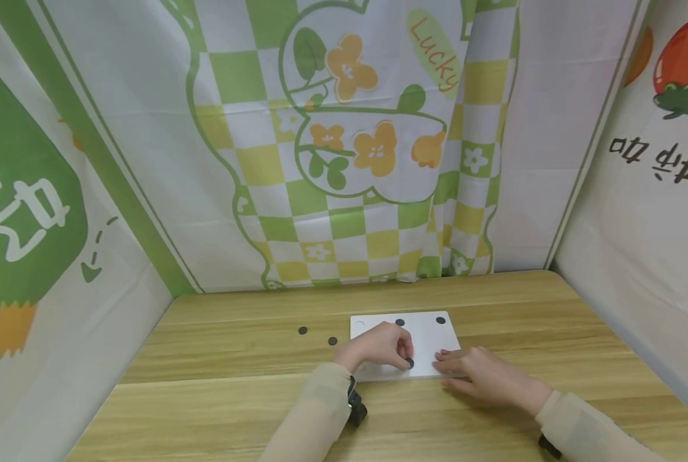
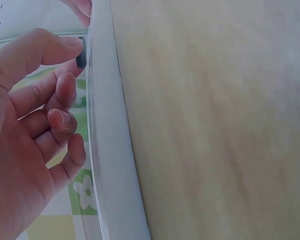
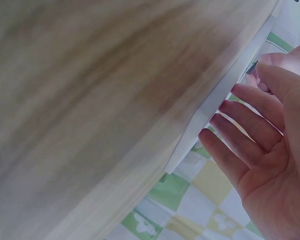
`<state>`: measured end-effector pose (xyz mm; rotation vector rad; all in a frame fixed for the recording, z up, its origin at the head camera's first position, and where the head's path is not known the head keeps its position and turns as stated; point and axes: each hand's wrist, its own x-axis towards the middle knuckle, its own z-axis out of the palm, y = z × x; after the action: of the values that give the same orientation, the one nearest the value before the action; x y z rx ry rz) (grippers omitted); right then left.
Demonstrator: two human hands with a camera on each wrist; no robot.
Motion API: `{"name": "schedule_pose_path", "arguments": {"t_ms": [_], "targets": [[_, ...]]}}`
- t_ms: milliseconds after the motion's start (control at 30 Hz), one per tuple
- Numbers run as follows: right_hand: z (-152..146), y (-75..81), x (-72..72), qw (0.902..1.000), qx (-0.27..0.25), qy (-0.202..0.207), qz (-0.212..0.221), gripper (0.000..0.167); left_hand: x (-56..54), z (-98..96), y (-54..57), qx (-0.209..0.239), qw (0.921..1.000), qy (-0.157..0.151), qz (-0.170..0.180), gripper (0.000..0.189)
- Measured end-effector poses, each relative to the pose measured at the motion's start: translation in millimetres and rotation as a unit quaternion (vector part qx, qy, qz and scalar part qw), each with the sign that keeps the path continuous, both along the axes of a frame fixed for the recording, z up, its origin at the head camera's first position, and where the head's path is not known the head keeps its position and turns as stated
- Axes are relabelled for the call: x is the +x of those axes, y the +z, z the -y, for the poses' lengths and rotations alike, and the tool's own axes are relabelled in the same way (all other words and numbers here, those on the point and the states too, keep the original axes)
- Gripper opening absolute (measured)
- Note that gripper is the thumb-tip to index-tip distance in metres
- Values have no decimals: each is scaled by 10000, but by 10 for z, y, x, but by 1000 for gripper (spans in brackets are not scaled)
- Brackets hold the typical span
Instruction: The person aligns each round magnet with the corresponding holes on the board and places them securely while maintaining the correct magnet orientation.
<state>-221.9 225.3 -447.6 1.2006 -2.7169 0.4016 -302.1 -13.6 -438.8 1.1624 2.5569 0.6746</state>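
A small black disc (image 2: 81, 52) is pinched between the thumb and index finger of my left hand (image 1: 383, 345); its edge is at or just above the white board (image 1: 427, 343). The other left fingers are loosely curled. My right hand (image 1: 485, 375) rests its fingertips on the board's right side, fingers fairly straight and holding nothing. Along the board's far edge sit a black disc (image 1: 400, 322) and another black disc (image 1: 440, 320) at the far right corner. A pale round mark (image 1: 359, 325) shows at the far left corner. The left wrist hides part of the near left corner.
Left of the board, one black disc (image 1: 303, 330) and a second loose black disc (image 1: 332, 341) lie on the wooden table (image 1: 234, 359). A patterned curtain (image 1: 344, 224) hangs behind the table, and printed cloth walls stand at both sides.
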Motion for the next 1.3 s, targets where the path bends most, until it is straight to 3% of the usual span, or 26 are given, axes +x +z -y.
{"name": "schedule_pose_path", "arguments": {"t_ms": [267,767,1300], "targets": [[13,27,7,10000,-44,32,49,30,24,-11,11,-190,9997,21,-129,14],[12,10,2,10000,-41,43,23,30,39,1,23,-61,10000,39,-48,14],[16,2,6,10000,-32,21,29,31,62,-6,24,-146,9997,87,-196,12]]}}
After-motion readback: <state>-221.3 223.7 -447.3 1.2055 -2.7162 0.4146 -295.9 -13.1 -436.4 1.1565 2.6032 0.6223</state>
